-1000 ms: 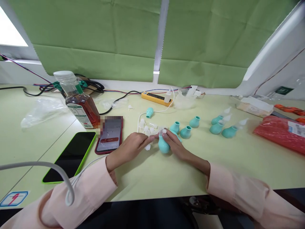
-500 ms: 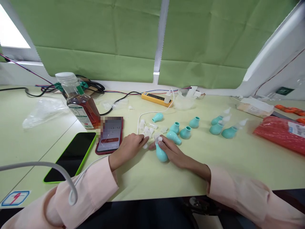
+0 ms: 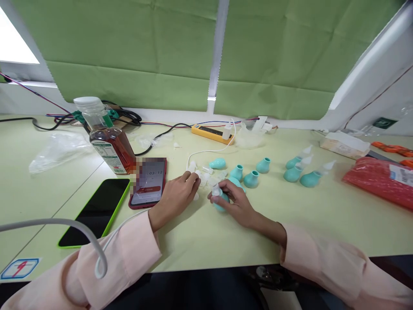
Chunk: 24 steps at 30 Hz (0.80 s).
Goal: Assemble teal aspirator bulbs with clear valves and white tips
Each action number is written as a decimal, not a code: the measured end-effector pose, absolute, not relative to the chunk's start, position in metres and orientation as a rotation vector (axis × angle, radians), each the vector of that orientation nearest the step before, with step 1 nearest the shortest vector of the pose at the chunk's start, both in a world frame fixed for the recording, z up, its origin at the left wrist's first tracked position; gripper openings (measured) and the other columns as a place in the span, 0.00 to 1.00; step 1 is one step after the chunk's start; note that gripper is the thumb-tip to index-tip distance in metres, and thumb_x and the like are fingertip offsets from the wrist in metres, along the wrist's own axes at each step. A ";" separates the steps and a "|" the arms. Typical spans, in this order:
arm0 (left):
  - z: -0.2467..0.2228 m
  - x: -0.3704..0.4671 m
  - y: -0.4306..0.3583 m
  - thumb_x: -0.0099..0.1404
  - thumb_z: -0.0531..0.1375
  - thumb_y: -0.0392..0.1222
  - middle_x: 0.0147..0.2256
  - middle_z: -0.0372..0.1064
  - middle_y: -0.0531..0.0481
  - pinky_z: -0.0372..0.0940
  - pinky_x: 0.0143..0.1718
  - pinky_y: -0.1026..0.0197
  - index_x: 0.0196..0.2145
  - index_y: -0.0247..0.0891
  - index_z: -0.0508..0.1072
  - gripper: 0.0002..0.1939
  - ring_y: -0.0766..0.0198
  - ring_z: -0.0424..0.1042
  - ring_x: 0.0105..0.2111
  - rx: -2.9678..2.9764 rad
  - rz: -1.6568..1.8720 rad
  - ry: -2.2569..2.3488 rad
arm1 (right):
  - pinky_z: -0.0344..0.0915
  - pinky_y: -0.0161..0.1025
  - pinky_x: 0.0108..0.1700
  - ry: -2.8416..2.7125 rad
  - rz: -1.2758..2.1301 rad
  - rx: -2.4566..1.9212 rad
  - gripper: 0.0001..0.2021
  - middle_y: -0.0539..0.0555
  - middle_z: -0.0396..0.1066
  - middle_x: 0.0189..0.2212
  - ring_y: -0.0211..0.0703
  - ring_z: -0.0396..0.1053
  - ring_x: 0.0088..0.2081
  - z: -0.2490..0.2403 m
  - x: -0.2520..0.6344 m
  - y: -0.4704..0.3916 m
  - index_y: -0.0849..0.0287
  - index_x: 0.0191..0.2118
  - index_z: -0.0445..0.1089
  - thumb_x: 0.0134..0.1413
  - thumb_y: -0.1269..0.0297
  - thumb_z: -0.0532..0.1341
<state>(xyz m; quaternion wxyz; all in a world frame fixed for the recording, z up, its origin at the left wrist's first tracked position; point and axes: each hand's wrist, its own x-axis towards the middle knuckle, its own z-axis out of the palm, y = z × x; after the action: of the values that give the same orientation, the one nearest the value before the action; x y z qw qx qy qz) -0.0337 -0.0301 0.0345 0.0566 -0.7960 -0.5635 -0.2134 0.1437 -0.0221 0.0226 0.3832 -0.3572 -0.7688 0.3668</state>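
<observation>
My right hand [image 3: 235, 201] is wrapped round a teal bulb [image 3: 220, 203] with a translucent piece at its top. To its left, my left hand [image 3: 179, 192] rests with bent fingers at the small white pieces [image 3: 202, 177]; what its fingertips hold, if anything, is hidden. Just behind my right hand lies another teal bulb [image 3: 237, 182], partly covered. Beyond it stand open-necked bulbs [image 3: 251, 179], and one bulb [image 3: 217, 163] lies on its side. Three bulbs with clear pointed tips [image 3: 311, 178] sit farther right.
Left of my hands are a red-cased phone [image 3: 149, 183], a green-edged phone [image 3: 97, 211] and a bottle of brown liquid [image 3: 112, 146]. A yellow power strip [image 3: 211, 134] lies behind, its white cable reaching the small pieces. A red package [image 3: 380, 178] is at the right.
My right hand has raised and tilted its bulb slightly, its fingers now covering more of it. My left hand has shifted a little up. The bulb lying at the back has rolled slightly right.
</observation>
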 end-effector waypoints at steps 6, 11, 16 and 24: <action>0.045 -0.031 -0.044 0.58 0.51 0.43 0.14 0.50 0.59 0.50 0.19 0.69 0.23 0.35 0.61 0.10 0.73 0.52 0.15 -2.954 -1.243 -1.620 | 0.59 0.34 0.34 -1.981 1.002 -0.968 0.10 0.49 0.60 0.29 0.36 0.60 0.32 0.034 0.144 -0.039 0.57 0.33 0.56 0.46 0.62 0.58; 0.040 -0.021 -0.050 0.55 0.55 0.46 0.16 0.53 0.58 0.50 0.18 0.69 0.19 0.34 0.60 0.14 0.73 0.53 0.17 -3.114 -1.537 -1.746 | 0.59 0.35 0.35 -2.099 1.071 -0.969 0.05 0.50 0.60 0.30 0.36 0.59 0.32 0.036 0.145 -0.049 0.57 0.35 0.56 0.52 0.64 0.53; 0.040 -0.020 -0.058 0.61 0.49 0.42 0.17 0.54 0.57 0.51 0.21 0.69 0.20 0.35 0.60 0.14 0.73 0.53 0.19 -3.175 -1.561 -1.699 | 0.60 0.34 0.34 -2.142 1.124 -0.920 0.04 0.49 0.60 0.29 0.35 0.60 0.30 0.034 0.145 -0.048 0.58 0.33 0.56 0.53 0.64 0.51; 0.041 -0.018 -0.063 0.63 0.45 0.41 0.18 0.52 0.57 0.51 0.23 0.68 0.22 0.36 0.58 0.13 0.71 0.53 0.20 -3.034 -1.407 -1.700 | 0.58 0.41 0.45 -2.196 0.787 -0.929 0.09 0.55 0.59 0.38 0.42 0.59 0.42 0.026 0.143 -0.052 0.57 0.41 0.53 0.54 0.64 0.50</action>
<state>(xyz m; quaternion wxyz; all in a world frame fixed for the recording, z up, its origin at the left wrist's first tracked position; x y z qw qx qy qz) -0.0180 -0.0628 0.0407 -0.3005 -0.7713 -0.4321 -0.3578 0.1430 -0.0517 0.0258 0.3100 -0.3517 -0.8315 0.2980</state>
